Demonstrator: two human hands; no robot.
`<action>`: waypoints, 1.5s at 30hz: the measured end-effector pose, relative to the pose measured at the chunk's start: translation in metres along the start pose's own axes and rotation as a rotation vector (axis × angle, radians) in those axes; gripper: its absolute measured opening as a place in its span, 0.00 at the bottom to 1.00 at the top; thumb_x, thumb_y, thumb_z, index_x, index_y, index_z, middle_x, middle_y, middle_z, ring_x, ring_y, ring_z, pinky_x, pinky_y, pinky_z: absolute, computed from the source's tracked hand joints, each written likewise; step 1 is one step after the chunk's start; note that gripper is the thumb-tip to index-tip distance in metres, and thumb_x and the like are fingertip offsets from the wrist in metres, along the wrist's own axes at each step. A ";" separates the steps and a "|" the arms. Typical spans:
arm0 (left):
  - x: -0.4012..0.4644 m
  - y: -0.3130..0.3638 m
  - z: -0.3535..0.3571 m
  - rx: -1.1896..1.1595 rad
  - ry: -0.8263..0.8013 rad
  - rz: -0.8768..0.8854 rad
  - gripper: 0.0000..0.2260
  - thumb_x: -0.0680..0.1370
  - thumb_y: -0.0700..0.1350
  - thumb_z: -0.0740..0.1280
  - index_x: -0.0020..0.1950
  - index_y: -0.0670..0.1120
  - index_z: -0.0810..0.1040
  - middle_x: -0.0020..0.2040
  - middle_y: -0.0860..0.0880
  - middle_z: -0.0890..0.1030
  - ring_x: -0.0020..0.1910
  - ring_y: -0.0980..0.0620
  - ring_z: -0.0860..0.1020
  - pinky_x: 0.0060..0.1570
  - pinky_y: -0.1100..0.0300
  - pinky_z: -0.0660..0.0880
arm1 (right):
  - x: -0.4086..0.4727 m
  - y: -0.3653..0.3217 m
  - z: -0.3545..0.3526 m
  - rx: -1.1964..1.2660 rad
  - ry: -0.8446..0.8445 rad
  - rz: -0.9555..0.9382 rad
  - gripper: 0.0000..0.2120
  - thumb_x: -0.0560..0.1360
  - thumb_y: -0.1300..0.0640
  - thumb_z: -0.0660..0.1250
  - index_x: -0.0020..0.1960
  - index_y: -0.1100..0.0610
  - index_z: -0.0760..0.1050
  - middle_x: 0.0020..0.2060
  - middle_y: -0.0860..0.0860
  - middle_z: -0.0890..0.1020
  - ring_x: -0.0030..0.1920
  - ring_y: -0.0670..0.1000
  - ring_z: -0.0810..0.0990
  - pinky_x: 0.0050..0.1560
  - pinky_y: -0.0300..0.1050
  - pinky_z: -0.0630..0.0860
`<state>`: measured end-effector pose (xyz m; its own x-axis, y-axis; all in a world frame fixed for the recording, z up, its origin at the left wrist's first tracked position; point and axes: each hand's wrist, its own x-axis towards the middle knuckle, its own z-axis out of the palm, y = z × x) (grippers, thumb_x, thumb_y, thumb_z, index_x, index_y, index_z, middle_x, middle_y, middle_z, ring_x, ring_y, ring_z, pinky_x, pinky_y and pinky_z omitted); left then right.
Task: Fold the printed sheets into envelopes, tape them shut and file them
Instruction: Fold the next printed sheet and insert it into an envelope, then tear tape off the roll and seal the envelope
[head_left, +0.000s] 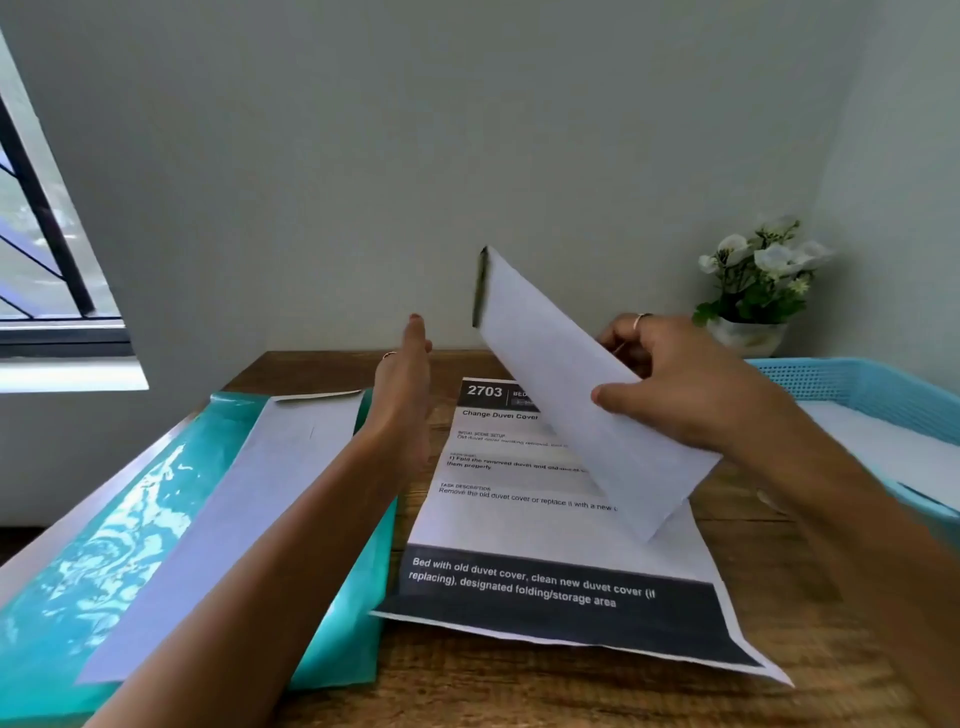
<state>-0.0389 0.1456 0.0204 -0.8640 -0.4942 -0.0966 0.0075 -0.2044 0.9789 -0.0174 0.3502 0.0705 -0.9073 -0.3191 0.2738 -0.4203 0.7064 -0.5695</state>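
My right hand (675, 384) grips a long folded white sheet (566, 384), held tilted above the desk with its far end raised. Under it a printed sheet (519, 545) headed "2703 Change Duvet Cover" lies flat on the wooden desk (519, 691). My left hand (405, 374) is raised edge-on just left of the folded sheet, fingers straight and together, touching nothing. Further left, another folded white sheet (228, 519) lies on a teal plastic folder (93, 571).
A light blue mesh tray (857, 384) holding white paper stands at the right. A small pot of white flowers (753, 291) sits in the back right corner against the wall. A window (41, 249) is at the left.
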 end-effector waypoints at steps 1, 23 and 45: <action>-0.003 0.000 0.001 -0.018 -0.060 0.000 0.28 0.77 0.63 0.57 0.71 0.46 0.67 0.71 0.47 0.68 0.68 0.44 0.68 0.64 0.50 0.65 | -0.004 -0.004 0.005 -0.075 0.045 -0.029 0.11 0.69 0.60 0.69 0.50 0.50 0.75 0.41 0.46 0.81 0.41 0.48 0.80 0.42 0.42 0.76; -0.001 -0.020 0.000 0.057 -0.077 -0.225 0.12 0.77 0.33 0.63 0.60 0.35 0.70 0.54 0.39 0.77 0.44 0.45 0.78 0.44 0.49 0.76 | -0.018 -0.015 0.048 -0.212 -0.206 0.023 0.18 0.75 0.46 0.66 0.62 0.53 0.76 0.56 0.52 0.79 0.53 0.51 0.78 0.53 0.45 0.73; 0.011 -0.027 -0.022 1.190 -0.042 0.321 0.21 0.74 0.53 0.69 0.28 0.40 0.76 0.21 0.49 0.76 0.19 0.54 0.72 0.29 0.61 0.71 | -0.016 0.079 -0.021 -0.270 -0.021 0.690 0.08 0.74 0.61 0.69 0.50 0.64 0.74 0.29 0.55 0.81 0.19 0.46 0.76 0.24 0.35 0.73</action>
<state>-0.0373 0.1275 -0.0110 -0.9232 -0.3479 0.1632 -0.2215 0.8288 0.5139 -0.0355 0.4248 0.0373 -0.9654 0.2433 -0.0940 0.2605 0.8807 -0.3956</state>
